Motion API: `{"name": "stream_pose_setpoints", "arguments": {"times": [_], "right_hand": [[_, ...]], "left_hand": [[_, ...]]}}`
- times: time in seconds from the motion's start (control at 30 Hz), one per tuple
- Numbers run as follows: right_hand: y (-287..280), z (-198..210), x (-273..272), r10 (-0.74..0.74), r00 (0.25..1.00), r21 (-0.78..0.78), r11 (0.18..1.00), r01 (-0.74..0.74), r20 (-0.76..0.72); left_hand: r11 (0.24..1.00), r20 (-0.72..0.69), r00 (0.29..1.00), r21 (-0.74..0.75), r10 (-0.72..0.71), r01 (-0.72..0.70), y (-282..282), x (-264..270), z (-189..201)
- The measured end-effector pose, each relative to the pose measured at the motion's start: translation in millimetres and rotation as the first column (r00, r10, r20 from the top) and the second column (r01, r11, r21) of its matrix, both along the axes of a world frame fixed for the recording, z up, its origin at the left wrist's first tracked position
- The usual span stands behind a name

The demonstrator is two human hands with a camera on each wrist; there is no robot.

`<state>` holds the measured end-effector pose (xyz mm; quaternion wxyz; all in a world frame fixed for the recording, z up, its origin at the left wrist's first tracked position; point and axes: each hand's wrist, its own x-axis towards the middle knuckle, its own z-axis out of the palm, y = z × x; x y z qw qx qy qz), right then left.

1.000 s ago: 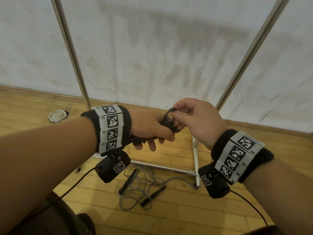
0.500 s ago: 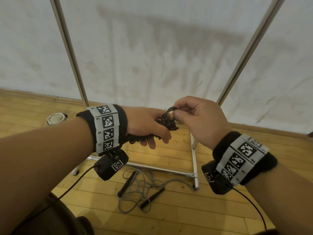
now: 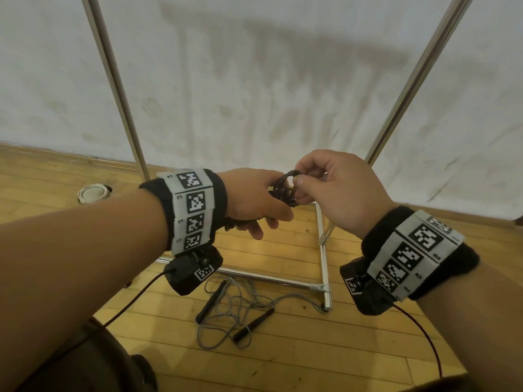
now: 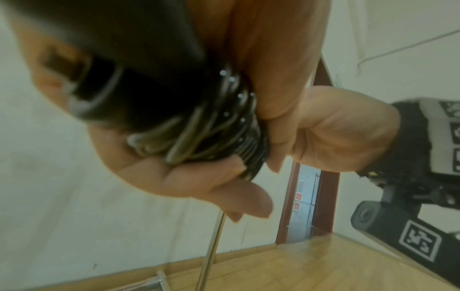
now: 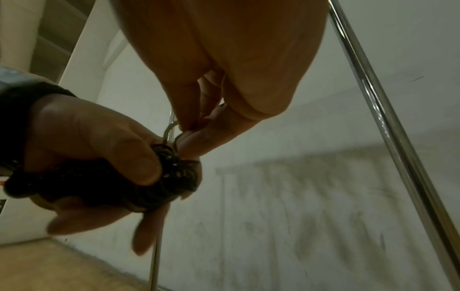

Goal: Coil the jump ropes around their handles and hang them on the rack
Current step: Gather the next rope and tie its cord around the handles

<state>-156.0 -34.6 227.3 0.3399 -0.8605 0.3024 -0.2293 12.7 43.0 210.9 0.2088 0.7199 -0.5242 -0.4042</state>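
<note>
My left hand [image 3: 256, 199] grips the black handles of a dark jump rope [image 3: 283, 190], its cord wound in tight turns around them [image 4: 219, 126]. My right hand [image 3: 319, 179] pinches the last small loop of that cord [image 5: 171, 133] just above the coil, thumb and fingertips together. Both hands meet at waist height in front of the metal rack [image 3: 119, 89]. A second, grey jump rope [image 3: 235, 309] with black handles lies tangled on the wooden floor below, beside the rack's base bar [image 3: 254, 274].
The rack's two chrome uprights [image 3: 407, 89] slant up against a white wall; its top is out of view. A white roll of tape [image 3: 92, 192] sits on the floor at the left. A doorway with a red frame [image 4: 326, 177] shows beyond.
Both hands have stayed together on the coil and risen slightly. My right fingers have worked the small loop closer over the wound bundle.
</note>
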Motion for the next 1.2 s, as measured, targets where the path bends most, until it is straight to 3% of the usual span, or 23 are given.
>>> {"name": "stream_pose_setpoints", "arguments": {"times": [0.1,0.27,0.5,0.7,0.93,1.2], "right_hand": [[2.1,-1.3,5.4,-0.048,0.998,-0.005,0.999,0.048,0.037],[4.3,-6.2,3.5,-0.078,0.992,0.021,0.997,0.076,0.098],[-2.8,-7.8,-1.3,-0.119,0.992,-0.154,0.98,0.123,0.031],[-5.7,-6.4,-0.7,-0.079,0.995,-0.23,0.971,0.063,-0.06],[-10.7,-7.1,-4.0,-0.085,0.995,-0.204,0.976,0.075,-0.042],[-15.3,-2.9,-11.7,0.046,0.978,-0.273,0.957,-0.102,-0.205]], "left_hand": [[1.0,0.051,0.999,-0.023,-0.001,0.002,-4.5,-6.2,-2.2],[0.999,-0.07,0.997,-0.025,-0.023,0.022,-0.9,-0.3,2.6],[0.994,-0.175,0.985,-0.102,0.011,-0.029,-1.8,-1.6,2.1],[0.989,-0.139,0.99,-0.144,0.017,-0.037,0.4,-3.7,1.9],[0.976,0.089,0.996,-0.217,-0.001,0.021,-0.3,-9.4,2.8],[0.983,0.056,0.998,-0.181,-0.026,0.035,-0.4,-12.6,-0.6]]}}
